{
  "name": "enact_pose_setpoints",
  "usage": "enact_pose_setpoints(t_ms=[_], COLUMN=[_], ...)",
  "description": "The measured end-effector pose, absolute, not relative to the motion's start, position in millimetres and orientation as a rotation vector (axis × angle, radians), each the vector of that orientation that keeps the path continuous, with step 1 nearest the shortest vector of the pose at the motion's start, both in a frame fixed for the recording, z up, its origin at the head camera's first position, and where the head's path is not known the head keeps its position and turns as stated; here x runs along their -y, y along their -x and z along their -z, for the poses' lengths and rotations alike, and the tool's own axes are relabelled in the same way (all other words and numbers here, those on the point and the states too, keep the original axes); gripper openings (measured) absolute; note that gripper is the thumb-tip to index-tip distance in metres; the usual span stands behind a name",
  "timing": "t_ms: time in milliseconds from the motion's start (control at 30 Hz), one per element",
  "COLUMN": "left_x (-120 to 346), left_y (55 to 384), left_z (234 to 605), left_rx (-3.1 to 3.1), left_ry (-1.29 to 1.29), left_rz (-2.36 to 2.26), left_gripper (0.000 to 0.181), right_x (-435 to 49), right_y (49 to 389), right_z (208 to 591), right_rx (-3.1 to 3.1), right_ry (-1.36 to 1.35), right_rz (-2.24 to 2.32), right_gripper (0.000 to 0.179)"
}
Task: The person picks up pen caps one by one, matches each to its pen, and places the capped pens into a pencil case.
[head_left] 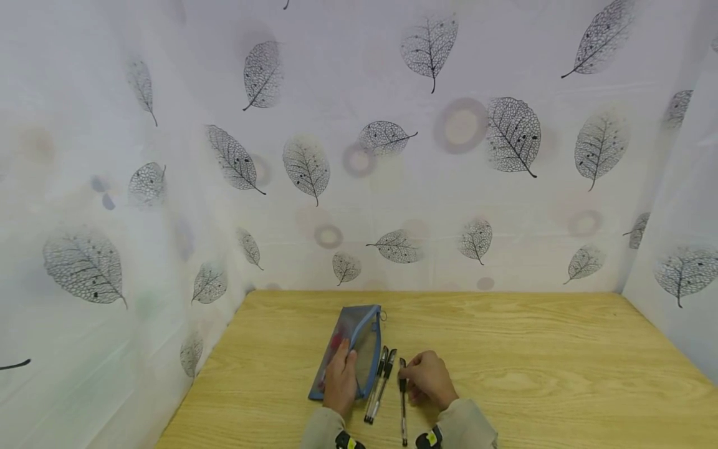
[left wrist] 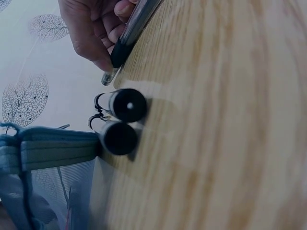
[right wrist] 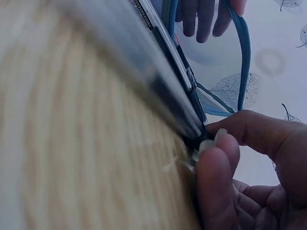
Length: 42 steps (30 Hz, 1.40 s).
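My left hand [head_left: 340, 380] grips the side of a blue mesh pencil pouch [head_left: 366, 352], whose zippered mouth gapes toward the right. Something red shows through its mesh. In the right wrist view, fingers of the left hand [right wrist: 197, 19] appear behind the blue zipper band [right wrist: 244, 57]. My right hand [head_left: 430, 379] pinches a clear gel pen [head_left: 403, 405] at its black upper part, between thumb and fingers. Between pouch and right hand lie two similar pens, one pen [head_left: 374, 390] close along the pouch and another pen [head_left: 386, 380] beside it; their round black ends [left wrist: 129, 105] face the left wrist camera.
The wood-grain table [head_left: 533, 355] stretches to both sides and behind the pouch. A pale curtain [head_left: 392, 187] with leaf prints stands along its back and sides. A small ring [head_left: 384, 316] hangs at the pouch's far corner.
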<state>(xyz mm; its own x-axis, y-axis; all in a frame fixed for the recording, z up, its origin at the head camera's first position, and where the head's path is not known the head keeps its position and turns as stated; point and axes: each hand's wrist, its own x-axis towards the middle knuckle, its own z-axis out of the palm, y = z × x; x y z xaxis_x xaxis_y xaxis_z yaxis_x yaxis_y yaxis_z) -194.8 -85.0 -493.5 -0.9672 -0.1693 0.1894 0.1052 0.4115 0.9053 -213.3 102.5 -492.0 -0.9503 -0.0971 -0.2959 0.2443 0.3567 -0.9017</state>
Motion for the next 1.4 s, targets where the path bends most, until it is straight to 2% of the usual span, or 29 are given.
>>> enact_pose_setpoints(t_ms=[300,867,1067,1400], left_x=[84.4,88.1,87.1,86.6], left_y=[194.1,193.5,193.5,194.7], left_z=[494.0,492.9,492.8,494.6], left_rx=[2.417,2.412,2.420,2.412], left_ry=[-0.059,-0.029,-0.026,-0.011], left_rz=[1.581,1.617,1.617,1.602], left_gripper=[0.041,0.043,0.043,0.042], right_x=[-103.6,-115.7,-116.7,-121.8], right_y=[209.8,209.6,208.7,207.3], right_z=[496.2,500.6,500.9,503.0], right_rx=[-2.308,-2.055,-2.059,-1.988], right_ry=[-0.115,0.023,-0.009,0.055], right_rz=[1.710,1.937,1.995,2.066], right_gripper=[0.007,0.020,0.019,0.043])
